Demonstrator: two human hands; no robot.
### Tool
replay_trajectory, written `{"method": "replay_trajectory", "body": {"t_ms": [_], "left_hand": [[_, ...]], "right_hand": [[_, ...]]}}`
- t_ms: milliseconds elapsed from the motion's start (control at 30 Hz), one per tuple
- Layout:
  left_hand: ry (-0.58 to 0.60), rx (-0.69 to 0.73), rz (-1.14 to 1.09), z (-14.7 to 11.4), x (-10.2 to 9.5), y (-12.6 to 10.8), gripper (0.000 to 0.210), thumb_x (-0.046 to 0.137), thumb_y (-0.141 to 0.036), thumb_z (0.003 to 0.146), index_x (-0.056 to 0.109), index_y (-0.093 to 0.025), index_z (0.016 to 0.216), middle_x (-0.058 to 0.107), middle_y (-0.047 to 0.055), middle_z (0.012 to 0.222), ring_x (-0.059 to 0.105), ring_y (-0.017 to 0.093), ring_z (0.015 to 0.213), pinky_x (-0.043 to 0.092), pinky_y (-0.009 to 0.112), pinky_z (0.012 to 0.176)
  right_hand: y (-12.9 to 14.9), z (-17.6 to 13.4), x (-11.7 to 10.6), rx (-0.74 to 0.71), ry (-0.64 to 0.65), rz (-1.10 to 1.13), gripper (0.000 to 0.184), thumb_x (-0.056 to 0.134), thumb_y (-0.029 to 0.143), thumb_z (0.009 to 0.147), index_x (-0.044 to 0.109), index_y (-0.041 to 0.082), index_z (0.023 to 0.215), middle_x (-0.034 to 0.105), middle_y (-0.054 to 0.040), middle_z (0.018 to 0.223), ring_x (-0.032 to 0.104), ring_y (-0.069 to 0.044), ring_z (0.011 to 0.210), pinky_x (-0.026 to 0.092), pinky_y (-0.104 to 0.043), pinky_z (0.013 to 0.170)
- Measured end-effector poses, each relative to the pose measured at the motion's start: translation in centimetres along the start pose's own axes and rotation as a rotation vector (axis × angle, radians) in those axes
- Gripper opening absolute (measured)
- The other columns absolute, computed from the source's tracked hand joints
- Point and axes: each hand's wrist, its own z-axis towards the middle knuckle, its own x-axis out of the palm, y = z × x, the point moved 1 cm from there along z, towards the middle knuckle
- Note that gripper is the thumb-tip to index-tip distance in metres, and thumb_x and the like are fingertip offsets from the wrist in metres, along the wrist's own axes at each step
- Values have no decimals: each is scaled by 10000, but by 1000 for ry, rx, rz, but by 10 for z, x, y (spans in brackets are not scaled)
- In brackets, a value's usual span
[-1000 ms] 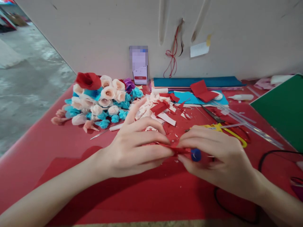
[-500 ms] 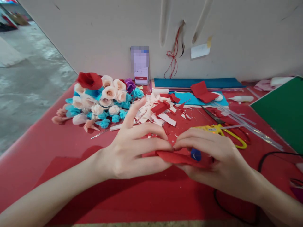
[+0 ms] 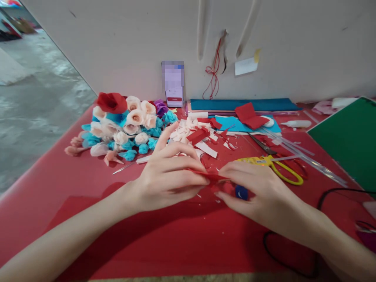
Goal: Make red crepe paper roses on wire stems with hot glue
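Note:
Over the middle of the table, my left hand (image 3: 167, 176) pinches a small piece of red crepe paper (image 3: 216, 178) between thumb and fingers, its index finger raised. My right hand (image 3: 255, 192) curls around the other end of this paper, thumb below and fingers above. A small dark blue round thing (image 3: 241, 192) shows inside the right hand's grip; its kind I cannot make out. Behind the right hand lie yellow-handled scissors (image 3: 286, 172). White and red paper scraps (image 3: 188, 133) are heaped just beyond the left hand.
Crepe paper flowers (image 3: 126, 125) are piled at the left. A phone (image 3: 174, 84) leans on the wall. Blue paper sheets (image 3: 243, 104), a white glue bottle (image 3: 296, 124), clear sticks (image 3: 314, 160) and a green board (image 3: 349, 141) lie at the back and right. A black cable (image 3: 321, 199) loops at the right.
The red paper has risen slightly and turned more edge-on. My right thumb has drawn away from the left fingers, so the hands are a little farther apart.

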Motion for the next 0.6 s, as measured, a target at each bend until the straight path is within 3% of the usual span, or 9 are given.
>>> {"method": "replay_trajectory", "body": {"t_ms": [67, 133, 233, 300, 333, 400, 467, 600], "left_hand": [[-25, -18, -19, -1, 1, 3, 108, 672, -137, 663, 606, -216, 694, 679, -51, 685, 600, 137, 754, 268, 509, 1068], [-50, -31, -30, -3, 2, 7, 123, 670, -125, 664, 606, -215, 715, 668, -44, 687, 597, 131, 749, 283, 504, 1058], [-106, -49, -27, -7, 6, 13, 151, 676, -109, 654, 601, -214, 734, 656, -38, 690, 593, 127, 743, 335, 504, 1017], [-155, -79, -9, -14, 11, 16, 159, 679, -101, 643, 597, -210, 725, 652, -31, 689, 588, 135, 753, 371, 507, 979], [-164, -107, 0, -18, 15, 16, 156, 676, -103, 643, 599, -210, 726, 645, -27, 688, 587, 138, 757, 379, 510, 965], [-172, -166, -10, -28, 24, 15, 137, 660, -111, 654, 601, -214, 724, 636, -25, 694, 586, 141, 771, 402, 498, 937], [-130, -217, -49, -38, 33, 10, 113, 635, -118, 678, 610, -211, 736, 636, -17, 708, 586, 138, 778, 437, 464, 902], [-44, -295, -99, -54, 45, -1, 78, 625, -134, 689, 606, -206, 711, 642, -18, 713, 585, 141, 788, 380, 505, 941]], "right_hand": [[-3, -2, -11, 59, 88, -39, 111, 596, 283, 753, 578, 213, 838, 605, 24, 798, 552, -111, 695, 409, -227, 620], [-8, -5, -30, 123, 78, -76, 150, 593, 364, 754, 588, 230, 822, 616, 30, 805, 556, -113, 688, 409, -225, 612], [-24, -13, -57, 273, -149, -159, 227, 496, 413, 808, 582, 213, 744, 619, 7, 739, 551, -126, 672, 408, -227, 580], [-43, -23, -64, 420, -223, -265, 247, 408, 366, 848, 572, 199, 770, 627, -30, 820, 569, -154, 751, 423, -257, 641], [-55, -29, -62, 511, -183, -329, 237, 388, 348, 847, 567, 195, 822, 621, -48, 888, 572, -178, 801, 427, -296, 700], [-80, -43, -51, 609, -129, -376, 238, 439, 326, 799, 571, 153, 895, 614, -111, 899, 581, -241, 763, 435, -366, 661], [-99, -58, -37, 648, -63, -364, 240, 479, 300, 747, 591, 98, 811, 609, -170, 850, 586, -284, 760, 445, -396, 646], [-116, -78, -18, 577, 64, -208, 201, 512, 300, 712, 604, 148, 805, 614, -99, 892, 582, -230, 836, 463, -335, 734]]}}
